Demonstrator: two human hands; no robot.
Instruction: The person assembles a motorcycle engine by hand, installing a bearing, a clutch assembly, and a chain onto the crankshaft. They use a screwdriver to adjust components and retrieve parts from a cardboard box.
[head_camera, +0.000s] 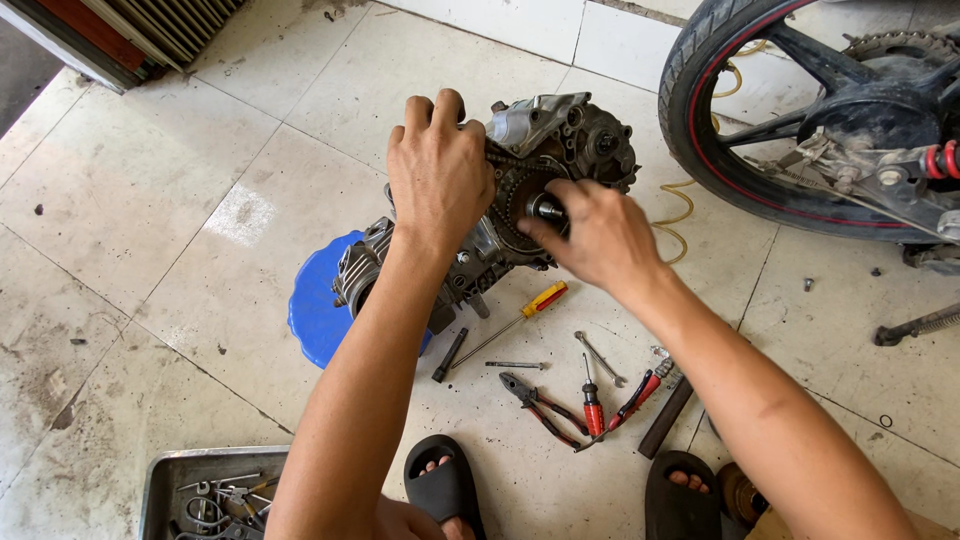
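The engine (500, 200) sits on a blue stool (312, 310) on the floor. The left hand (440, 170) clamps its top, steadying it. The right hand (600, 235) has fingers (545, 225) pinched on the sprocket hub (545, 207); it looks mid-turn. Tools (560, 395) lie at 6 o'clock.

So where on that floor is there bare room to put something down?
The widest bare tiles lie left of the engine and blue stool, up toward the shutter. A smaller patch sits below the wheel. It is crowded in front of the sandals, among the screwdriver, pliers and wrench, and in the tool tray.
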